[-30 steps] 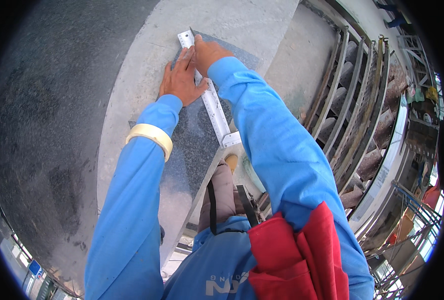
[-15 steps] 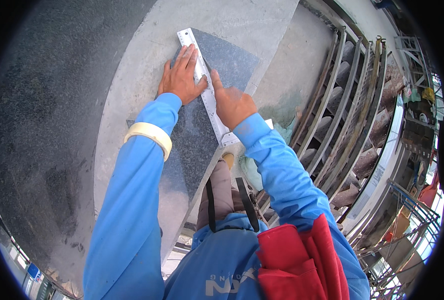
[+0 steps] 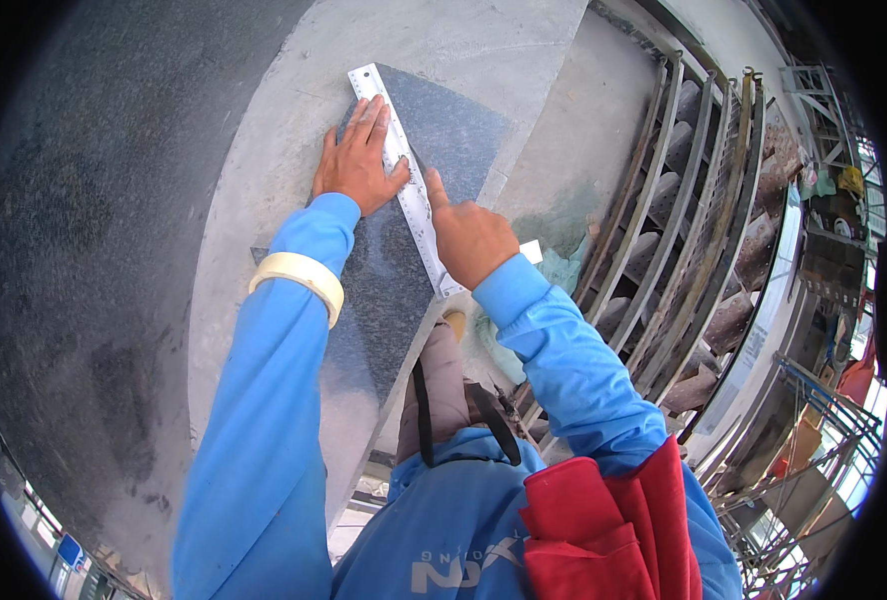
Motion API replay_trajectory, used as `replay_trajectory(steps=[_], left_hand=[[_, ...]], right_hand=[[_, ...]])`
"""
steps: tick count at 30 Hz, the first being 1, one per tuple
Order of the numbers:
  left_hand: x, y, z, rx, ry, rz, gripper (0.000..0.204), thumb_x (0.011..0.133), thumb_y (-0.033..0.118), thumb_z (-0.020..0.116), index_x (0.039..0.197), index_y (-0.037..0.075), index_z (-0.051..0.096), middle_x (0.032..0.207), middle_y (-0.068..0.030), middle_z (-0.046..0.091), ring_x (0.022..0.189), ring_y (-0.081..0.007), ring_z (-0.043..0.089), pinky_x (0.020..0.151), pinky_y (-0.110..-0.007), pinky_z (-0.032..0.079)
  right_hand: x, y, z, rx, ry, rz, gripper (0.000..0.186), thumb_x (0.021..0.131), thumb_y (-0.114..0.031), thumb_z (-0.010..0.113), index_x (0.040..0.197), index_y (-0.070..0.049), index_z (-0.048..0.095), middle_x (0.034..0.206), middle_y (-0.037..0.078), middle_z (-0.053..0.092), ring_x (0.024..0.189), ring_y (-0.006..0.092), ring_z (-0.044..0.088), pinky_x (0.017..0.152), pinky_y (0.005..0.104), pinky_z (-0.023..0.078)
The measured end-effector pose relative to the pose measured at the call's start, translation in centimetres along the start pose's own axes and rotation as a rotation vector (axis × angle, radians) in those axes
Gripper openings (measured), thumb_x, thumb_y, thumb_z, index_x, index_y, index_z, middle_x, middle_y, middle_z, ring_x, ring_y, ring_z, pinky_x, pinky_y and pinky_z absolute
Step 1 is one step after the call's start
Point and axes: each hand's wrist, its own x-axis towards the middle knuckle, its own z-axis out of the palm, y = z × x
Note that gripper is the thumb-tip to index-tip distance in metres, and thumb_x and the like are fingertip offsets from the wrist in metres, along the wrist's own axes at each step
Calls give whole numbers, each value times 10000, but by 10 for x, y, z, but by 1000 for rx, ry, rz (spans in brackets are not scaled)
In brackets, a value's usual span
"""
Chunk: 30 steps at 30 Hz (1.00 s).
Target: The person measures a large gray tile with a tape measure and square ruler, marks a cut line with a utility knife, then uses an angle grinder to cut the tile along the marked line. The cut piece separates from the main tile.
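Left hand (image 3: 362,165) splayed on try square (image 3: 417,205) over dark speckled slab (image 3: 379,290); right hand (image 3: 474,242), at its four o'clock, curled, contents hidden. Likely edge-tracing; next stroke needs square steady.

White try square (image 3: 417,207) partly behind right grip (image 3: 473,241)

Rails (image 3: 740,205): long, side by side, at right
Cylinders (image 3: 641,257): grey and reddish-brown, among the rails
Yellow bundle (image 3: 852,180): far right, near rim
Blue panel (image 3: 71,550): lower left, near rim
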Motion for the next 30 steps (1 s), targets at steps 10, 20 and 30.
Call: replay_trajectory(steps=[10,20,30], left_hand=[[7,-31,-14,8,-73,-34,846,912,449,662,1608,106,323,1698,-63,252,1579,-220,202,1232,-550,262],[5,7,-6,54,-155,-49,870,914,477,670,1623,139,296,1701,-56,249,1582,-210,194,1239,-551,250],[3,4,-7,23,-30,-6,835,912,437,651,1606,110,324,1691,-77,268,1576,-217,216,1235,-552,255]], right_hand=[[82,-48,-54,-4,7,-29,711,970,-118,554,1621,-62,275,1133,247,724,986,377,740,817,498,604],[109,-21,-50,20,120,-51,677,951,-110,614,1563,16,355,1107,214,745,966,357,753,817,479,620],[-26,-1,-11,4,-15,30,720,950,-74,522,1627,-99,277,957,246,740,839,393,752,718,524,603]])
